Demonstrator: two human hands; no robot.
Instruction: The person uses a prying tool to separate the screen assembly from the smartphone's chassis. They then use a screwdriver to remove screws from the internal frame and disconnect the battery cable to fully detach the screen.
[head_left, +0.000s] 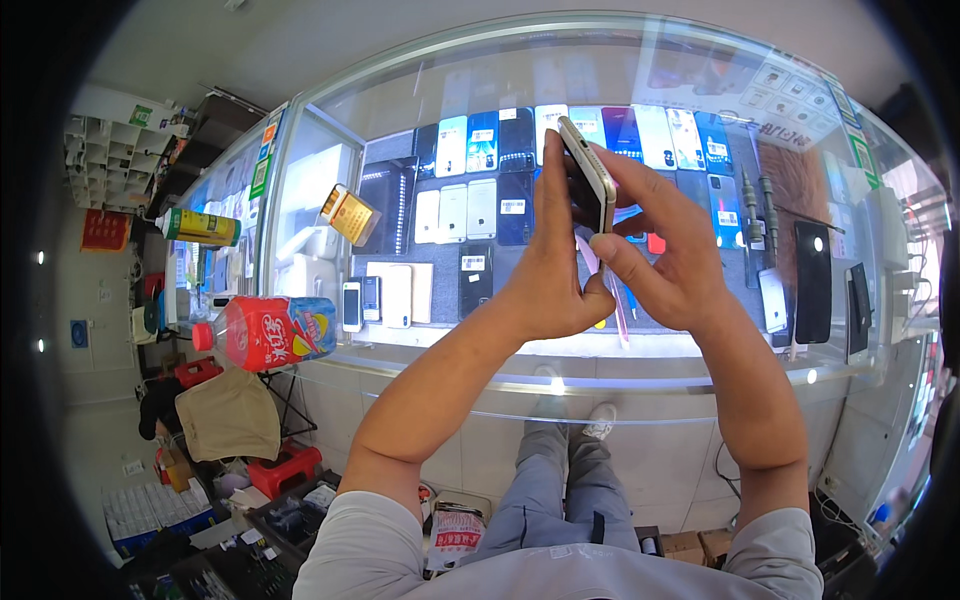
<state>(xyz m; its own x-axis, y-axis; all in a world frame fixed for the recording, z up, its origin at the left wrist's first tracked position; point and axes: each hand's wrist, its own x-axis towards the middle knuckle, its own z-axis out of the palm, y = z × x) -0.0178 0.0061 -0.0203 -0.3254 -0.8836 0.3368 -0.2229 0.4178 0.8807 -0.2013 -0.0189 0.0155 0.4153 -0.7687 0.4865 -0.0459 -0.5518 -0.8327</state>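
A smartphone with a gold-coloured metal frame (598, 176) is held up on edge above a glass display counter, its dark face turned to the left. My left hand (559, 270) lies along that dark face, fingers pointing up and thumb near the phone's lower end. From the other side my right hand (664, 240) grips the frame, thumb at the lower corner and fingers along the edge. Rows of phones lie inside the counter under the glass, among them a white phone (481, 208) and a blue phone (724, 210). The hands hide part of them.
On the glass at the left are an open cigarette pack (350, 215), a drink bottle with a red cap (274, 332) lying along the picture, and a yellow-green spray can (201, 227). A black phone (813, 281) lies to the right. A red plastic stool (283, 469) stands lower left.
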